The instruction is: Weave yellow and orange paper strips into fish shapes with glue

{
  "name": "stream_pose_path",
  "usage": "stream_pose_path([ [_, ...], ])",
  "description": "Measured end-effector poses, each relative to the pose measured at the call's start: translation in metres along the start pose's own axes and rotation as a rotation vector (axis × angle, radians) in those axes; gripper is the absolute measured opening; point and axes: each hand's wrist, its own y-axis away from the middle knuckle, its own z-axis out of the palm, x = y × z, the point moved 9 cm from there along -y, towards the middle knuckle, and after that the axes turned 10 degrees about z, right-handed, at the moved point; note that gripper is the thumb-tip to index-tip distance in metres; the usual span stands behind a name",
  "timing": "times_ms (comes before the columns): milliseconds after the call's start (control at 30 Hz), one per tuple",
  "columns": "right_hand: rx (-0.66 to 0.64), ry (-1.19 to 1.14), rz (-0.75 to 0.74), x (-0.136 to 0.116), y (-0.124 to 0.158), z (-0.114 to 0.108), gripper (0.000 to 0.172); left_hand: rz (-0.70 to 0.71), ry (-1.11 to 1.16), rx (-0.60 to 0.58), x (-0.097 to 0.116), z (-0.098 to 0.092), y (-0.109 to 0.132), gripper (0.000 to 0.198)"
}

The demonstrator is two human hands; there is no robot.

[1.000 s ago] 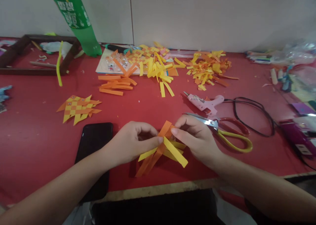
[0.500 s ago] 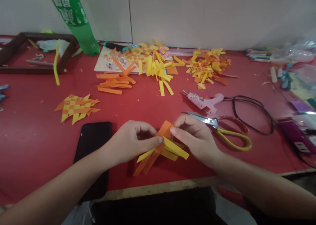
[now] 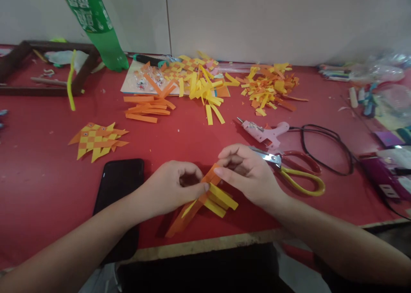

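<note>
Between thumb and fingers, my left hand (image 3: 170,186) pinches a small bundle of interlaced paper strips above the table's front edge. Its orange strips (image 3: 183,220) slant down to the left, and its yellow strips (image 3: 221,201) fan out to the right. At the bundle's upper end, my right hand (image 3: 250,175) has its thumb on the folded orange strip, with the fingers curled behind. Finished woven paper fish (image 3: 98,141) lie at the left, beyond a black phone (image 3: 123,181) that is partly under my left forearm.
Scissors (image 3: 302,179) and a pink glue gun (image 3: 265,132) with a black cord lie just right of my right hand. Farther back are loose orange strips (image 3: 147,109), yellow strips (image 3: 205,87) and a scrap pile (image 3: 271,87). A green bottle (image 3: 102,36) stands beside a brown frame (image 3: 41,91).
The paper bundle has tilted, its orange tails swinging lower left and closer together. My right hand's fingers have lifted and spread slightly, while the thumb stays at the orange strip.
</note>
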Motion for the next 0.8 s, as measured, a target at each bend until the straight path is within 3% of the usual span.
stream_pose_path([
  [200,0.107,0.155,-0.126,-0.004,-0.007,-0.01,0.016,0.097,-0.084,0.133,0.007,-0.012,0.001,0.025],
  [333,0.171,0.342,-0.209,-0.008,-0.011,-0.015,0.011,0.254,-0.42,0.258,0.02,-0.028,0.006,0.016],
  [500,0.185,0.535,-0.275,-0.013,-0.013,-0.013,0.009,0.448,-0.716,0.119,0.027,-0.014,0.005,0.028],
  [600,0.209,0.598,-0.365,-0.02,-0.01,-0.014,0.018,0.533,-0.741,0.05,0.028,-0.007,0.004,0.031],
  [800,0.23,0.629,-0.368,-0.024,-0.004,-0.027,0.005,0.629,-0.694,-0.028,0.031,-0.001,0.007,0.051],
])
